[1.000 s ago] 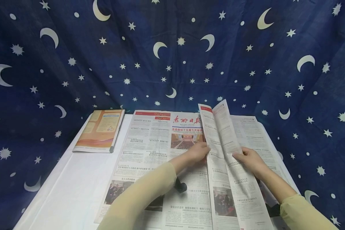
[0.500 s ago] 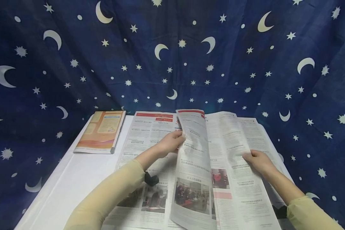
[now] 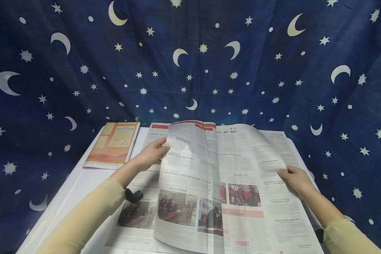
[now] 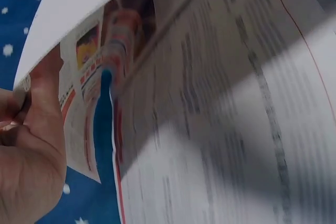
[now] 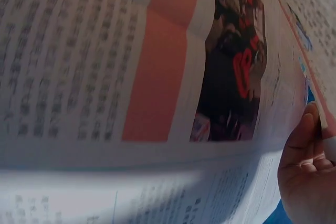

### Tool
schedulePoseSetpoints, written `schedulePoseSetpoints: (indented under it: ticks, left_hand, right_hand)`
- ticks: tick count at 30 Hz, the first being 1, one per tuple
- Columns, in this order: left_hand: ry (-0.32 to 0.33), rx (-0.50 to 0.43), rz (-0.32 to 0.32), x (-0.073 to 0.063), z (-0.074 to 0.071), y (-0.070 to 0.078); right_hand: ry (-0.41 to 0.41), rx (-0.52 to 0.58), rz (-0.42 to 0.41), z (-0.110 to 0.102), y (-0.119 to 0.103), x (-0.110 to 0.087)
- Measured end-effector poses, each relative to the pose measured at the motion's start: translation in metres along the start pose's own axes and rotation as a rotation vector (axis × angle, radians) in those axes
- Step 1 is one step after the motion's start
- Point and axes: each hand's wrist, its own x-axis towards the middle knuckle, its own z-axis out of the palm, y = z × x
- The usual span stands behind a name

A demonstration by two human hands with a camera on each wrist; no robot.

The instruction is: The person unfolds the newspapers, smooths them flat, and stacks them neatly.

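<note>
A newspaper [image 3: 241,165] with printed columns, photos and a red band along its top is spread between both hands. My left hand [image 3: 153,153] pinches the left edge of its raised, curving page, thumb on the near side. On the other side, my right hand [image 3: 298,179] pinches the right edge about halfway down. The left wrist view has the left hand [image 4: 37,145] at the margin of the lifted sheet, its fingers partly hidden behind the paper. In the right wrist view the right hand [image 5: 304,177] grips the sheet's edge beside a photo and a pink strip.
More newspaper [image 3: 136,215] lies flat beneath the held one, showing at left and right. An orange booklet [image 3: 112,144] rests at the back left of the white table [image 3: 70,211]. A dark blue curtain [image 3: 190,63] with moons and stars hangs behind.
My left hand has moved left with the page edge, so the folded newspaper has opened out wide. The right hand has shifted slightly right, still holding its edge.
</note>
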Motion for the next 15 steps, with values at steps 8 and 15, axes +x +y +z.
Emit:
schedulePoseSetpoints:
  ticks: [8,15]
  left_hand:
    - [0.029,0.029,-0.046,-0.018,-0.038,-0.023]
    - [0.091,0.106,-0.132,-0.031,-0.062,-0.04]
  right_hand:
    - [0.021,0.016,0.036,-0.016,0.013,-0.004]
    - [-0.005,0.009,0.07,-0.032,0.028,-0.008]
